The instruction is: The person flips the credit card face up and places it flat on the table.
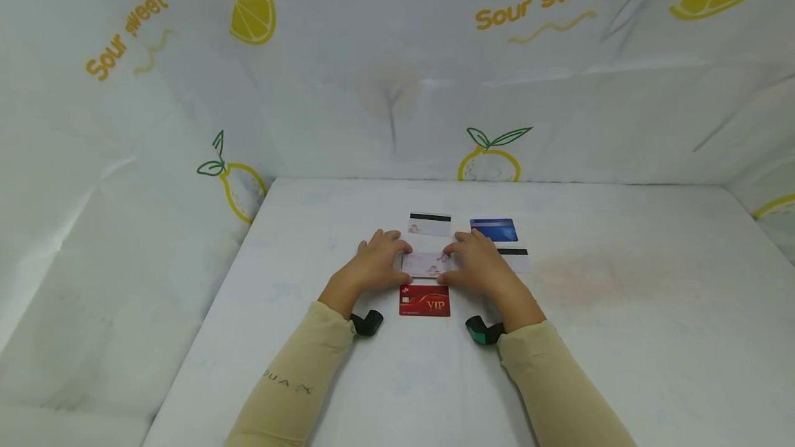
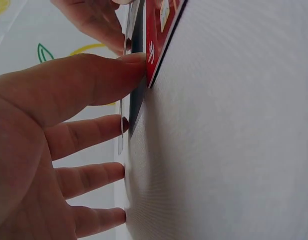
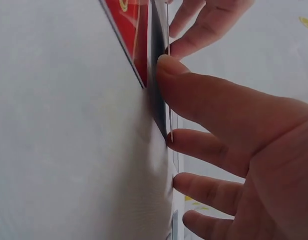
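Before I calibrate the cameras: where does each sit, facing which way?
Head: worn on the head, facing forward and down at the white rectangular pink-printed card; left hand, right hand and tan sleeves show.
Left wrist: worn there, facing left fingertips; left palm, some right fingers show.
Right wrist: worn there, facing right fingertips; right palm, some left fingers show.
Wrist views share the red rectangular card.

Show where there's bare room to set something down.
Bare: table right of the right striped card; left of the left grip; between the sleeves, nearer than the red card. Crowded: around the held white card, right grip and blue card.
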`<action>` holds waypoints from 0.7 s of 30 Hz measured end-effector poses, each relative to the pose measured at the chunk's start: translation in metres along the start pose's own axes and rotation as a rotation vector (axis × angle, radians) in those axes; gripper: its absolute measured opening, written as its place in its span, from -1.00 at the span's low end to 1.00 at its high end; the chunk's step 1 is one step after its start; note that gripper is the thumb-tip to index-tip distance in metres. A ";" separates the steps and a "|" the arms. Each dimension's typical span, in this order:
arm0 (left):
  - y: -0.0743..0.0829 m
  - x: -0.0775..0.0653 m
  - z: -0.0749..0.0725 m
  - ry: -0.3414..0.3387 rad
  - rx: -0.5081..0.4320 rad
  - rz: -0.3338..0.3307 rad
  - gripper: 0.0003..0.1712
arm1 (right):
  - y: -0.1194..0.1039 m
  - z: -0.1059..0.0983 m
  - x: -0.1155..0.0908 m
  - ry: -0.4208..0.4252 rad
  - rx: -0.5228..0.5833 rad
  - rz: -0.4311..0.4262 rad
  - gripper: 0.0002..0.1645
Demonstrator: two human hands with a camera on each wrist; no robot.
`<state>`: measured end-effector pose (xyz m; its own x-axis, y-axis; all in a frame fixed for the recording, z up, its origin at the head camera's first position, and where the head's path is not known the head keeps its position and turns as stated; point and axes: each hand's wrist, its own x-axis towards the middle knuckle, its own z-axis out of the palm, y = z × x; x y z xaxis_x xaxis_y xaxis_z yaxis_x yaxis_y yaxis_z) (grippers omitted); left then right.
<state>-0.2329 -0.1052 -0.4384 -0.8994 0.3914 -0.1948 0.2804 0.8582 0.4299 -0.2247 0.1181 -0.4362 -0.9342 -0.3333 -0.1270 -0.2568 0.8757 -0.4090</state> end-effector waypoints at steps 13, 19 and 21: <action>0.000 0.002 -0.002 0.011 0.010 -0.013 -0.43 | -0.002 0.003 0.002 0.042 0.018 0.029 -0.34; -0.001 0.003 0.000 0.008 -0.006 -0.022 -0.43 | -0.001 0.004 0.004 0.041 0.005 0.037 -0.29; -0.001 0.004 0.002 0.002 -0.012 -0.027 -0.43 | 0.000 0.005 0.003 0.038 -0.004 0.037 -0.27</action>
<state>-0.2360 -0.1044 -0.4411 -0.9073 0.3672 -0.2051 0.2514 0.8644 0.4354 -0.2259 0.1153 -0.4406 -0.9520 -0.2868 -0.1072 -0.2226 0.8885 -0.4012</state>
